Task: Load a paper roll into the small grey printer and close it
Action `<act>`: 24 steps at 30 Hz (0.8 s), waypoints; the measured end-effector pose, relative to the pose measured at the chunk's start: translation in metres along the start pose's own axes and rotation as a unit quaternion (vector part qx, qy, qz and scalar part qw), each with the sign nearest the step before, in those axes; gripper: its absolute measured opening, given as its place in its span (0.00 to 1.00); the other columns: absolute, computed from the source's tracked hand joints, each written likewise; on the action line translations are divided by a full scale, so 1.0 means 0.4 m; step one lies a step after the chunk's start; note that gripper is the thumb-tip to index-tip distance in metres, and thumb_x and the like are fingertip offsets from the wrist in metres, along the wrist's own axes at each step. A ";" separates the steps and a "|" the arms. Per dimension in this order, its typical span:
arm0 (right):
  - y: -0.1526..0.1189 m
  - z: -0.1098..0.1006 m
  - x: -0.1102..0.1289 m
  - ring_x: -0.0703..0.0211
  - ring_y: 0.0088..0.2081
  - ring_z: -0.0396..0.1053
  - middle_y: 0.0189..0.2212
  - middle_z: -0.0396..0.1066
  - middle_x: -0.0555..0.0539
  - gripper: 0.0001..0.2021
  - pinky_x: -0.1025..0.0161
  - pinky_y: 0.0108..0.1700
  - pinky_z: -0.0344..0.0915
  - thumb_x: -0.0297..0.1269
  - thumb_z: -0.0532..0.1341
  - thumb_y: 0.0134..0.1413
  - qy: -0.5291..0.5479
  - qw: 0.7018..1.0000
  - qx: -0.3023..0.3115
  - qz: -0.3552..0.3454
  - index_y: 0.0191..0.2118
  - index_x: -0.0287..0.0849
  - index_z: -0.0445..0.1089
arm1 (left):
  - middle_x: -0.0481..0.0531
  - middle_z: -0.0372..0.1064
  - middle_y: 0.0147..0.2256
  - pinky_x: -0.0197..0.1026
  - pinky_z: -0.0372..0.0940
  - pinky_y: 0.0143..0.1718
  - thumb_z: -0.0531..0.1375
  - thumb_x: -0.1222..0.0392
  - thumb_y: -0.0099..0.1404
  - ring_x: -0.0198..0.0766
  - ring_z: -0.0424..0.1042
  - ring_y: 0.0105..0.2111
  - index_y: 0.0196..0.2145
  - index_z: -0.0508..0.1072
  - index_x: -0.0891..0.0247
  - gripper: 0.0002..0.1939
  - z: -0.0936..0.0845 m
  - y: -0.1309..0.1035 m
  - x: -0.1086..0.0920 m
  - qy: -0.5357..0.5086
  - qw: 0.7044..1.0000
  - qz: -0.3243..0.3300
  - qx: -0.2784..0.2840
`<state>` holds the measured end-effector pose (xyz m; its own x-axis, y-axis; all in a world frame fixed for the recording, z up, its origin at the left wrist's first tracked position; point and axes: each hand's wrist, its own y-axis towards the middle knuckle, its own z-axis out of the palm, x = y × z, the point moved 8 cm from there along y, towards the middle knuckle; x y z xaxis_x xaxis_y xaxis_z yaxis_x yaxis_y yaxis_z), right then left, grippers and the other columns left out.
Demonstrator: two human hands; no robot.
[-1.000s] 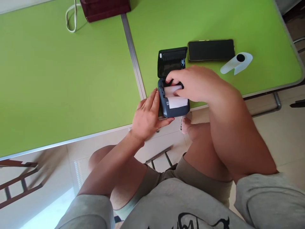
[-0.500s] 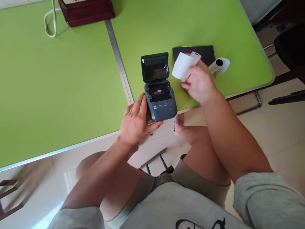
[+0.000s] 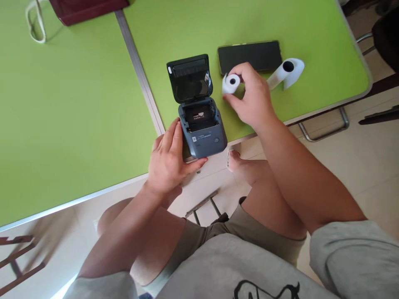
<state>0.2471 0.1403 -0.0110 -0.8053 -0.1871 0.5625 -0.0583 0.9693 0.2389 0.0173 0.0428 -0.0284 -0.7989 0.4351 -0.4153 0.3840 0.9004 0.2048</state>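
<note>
On the green surface, head view: left hand lies spread against the left side of a small grey printer at the near edge, lid open, bay showing. Right hand pinches a small paper roll just right of the printer. Behind lie a dark phone and a second roll.

The printer is matt dark-grey plastic. The paper roll is smooth white paper. The phone has a glossy black face. The worktop is smooth green with a metal edge strip.
</note>
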 end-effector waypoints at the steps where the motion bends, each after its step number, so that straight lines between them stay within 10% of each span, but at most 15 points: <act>1: 0.000 0.005 -0.001 0.47 0.52 0.73 0.51 0.77 0.48 0.13 0.47 0.57 0.70 0.41 0.64 0.61 0.002 1.000 0.007 0.007 0.50 0.57 0.67 | 0.70 0.61 0.69 0.57 0.65 0.61 0.55 0.21 0.64 0.63 0.68 0.66 0.73 0.55 0.64 0.54 0.000 0.000 0.000 -0.003 1.000 0.000 0.001; 5: -0.003 -0.019 0.017 0.46 0.61 0.68 0.58 0.74 0.43 0.19 0.45 0.64 0.66 0.38 0.63 0.61 -0.016 0.999 -0.031 -0.033 0.56 0.54 0.65 | 0.71 0.62 0.69 0.57 0.65 0.62 0.53 0.20 0.64 0.63 0.69 0.64 0.73 0.55 0.65 0.56 0.000 0.001 -0.003 0.000 1.000 0.004 0.003; 11: -0.054 -0.190 0.002 0.43 0.60 0.70 0.53 0.70 0.39 0.17 0.44 0.66 0.64 0.28 0.62 0.54 -0.027 0.955 -0.267 -0.129 0.49 0.52 0.70 | 0.70 0.63 0.68 0.57 0.66 0.61 0.55 0.22 0.65 0.62 0.69 0.64 0.73 0.54 0.64 0.54 -0.003 0.002 -0.006 -0.007 1.000 0.013 -0.001; 18: -0.046 -0.176 -0.225 0.43 0.58 0.70 0.56 0.70 0.38 0.29 0.47 0.63 0.67 0.32 0.68 0.49 -0.002 0.974 -0.225 0.039 0.57 0.53 0.66 | 0.72 0.63 0.67 0.58 0.67 0.58 0.55 0.23 0.66 0.63 0.71 0.61 0.73 0.53 0.65 0.53 -0.007 0.002 -0.010 -0.003 1.000 0.021 -0.008; 24: -0.021 -0.148 -0.231 0.45 0.50 0.74 0.46 0.74 0.44 0.13 0.40 0.57 0.71 0.34 0.65 0.56 -0.066 0.983 -0.157 0.063 0.46 0.55 0.69 | 0.73 0.66 0.65 0.57 0.68 0.55 0.49 0.22 0.68 0.63 0.74 0.58 0.71 0.56 0.69 0.51 -0.012 0.003 -0.019 0.039 0.998 0.032 -0.028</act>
<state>0.3569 0.1398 -0.0182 -0.8658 -0.0268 0.4996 0.2142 0.8826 0.4185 0.0216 0.0405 -0.0209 -0.8079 0.4876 -0.3309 0.4104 0.8685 0.2778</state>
